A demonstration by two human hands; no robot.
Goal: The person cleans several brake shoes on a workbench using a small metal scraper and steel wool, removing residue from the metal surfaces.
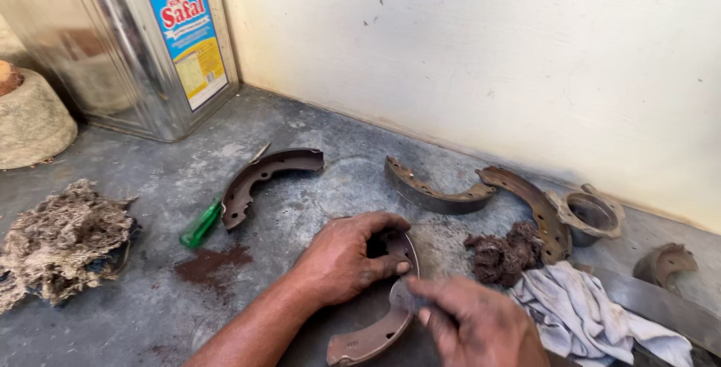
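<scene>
A curved brake shoe [379, 314] is laid flat on the grey counter [150, 314], near its front edge, so that its rim faces up. It is pinned there by the left hand [342, 258], whose grip is closed over the upper end, thumb pressed on the rim. The right hand [473, 322] is pinched together on a small grey piece [402, 296], blurred, held against the shoe's edge. A crumpled white rag [578, 311] is kept just beside.

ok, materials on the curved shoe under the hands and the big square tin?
Curved shoe: looks like rusty steel with a worn brown lining, dull and matt; the left hand presses it down. Square tin: thin sheet metal, by its bright mirror-like sides.
</scene>
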